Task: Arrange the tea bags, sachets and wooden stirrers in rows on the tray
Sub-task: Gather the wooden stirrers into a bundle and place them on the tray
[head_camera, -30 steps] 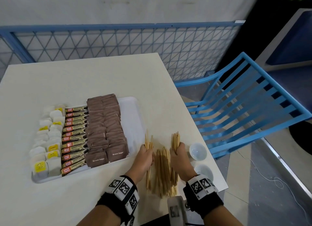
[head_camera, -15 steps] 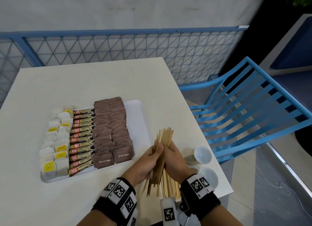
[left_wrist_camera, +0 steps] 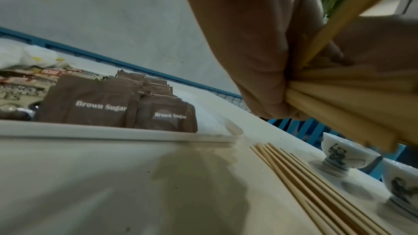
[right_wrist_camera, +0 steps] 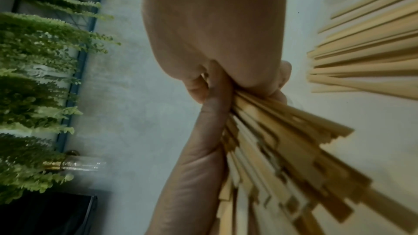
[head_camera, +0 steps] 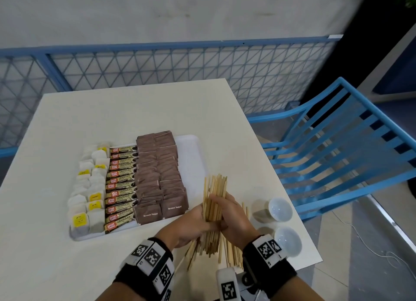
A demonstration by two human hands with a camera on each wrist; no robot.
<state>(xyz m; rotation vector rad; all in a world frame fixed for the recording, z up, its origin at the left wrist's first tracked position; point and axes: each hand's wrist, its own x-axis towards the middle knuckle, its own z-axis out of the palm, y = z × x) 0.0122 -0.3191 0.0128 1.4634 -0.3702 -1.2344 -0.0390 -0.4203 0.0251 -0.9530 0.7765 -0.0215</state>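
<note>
Both hands hold one bundle of wooden stirrers upright-tilted just right of the white tray. My left hand grips it from the left, my right hand from the right. The bundle fans out in the wrist views. More loose stirrers lie flat on the table beneath the hands. On the tray lie rows of white tea bags, granule stick sachets and brown sugar sachets. The tray's right strip is bare.
Two small white cups stand at the table's right edge close to my right hand. A blue slatted chair is beyond that edge. A blue mesh railing runs behind the table.
The two separate handfuls of stirrers were brought together into one bundle, now gripped by both hands and lifted above the stirrers left on the table.
</note>
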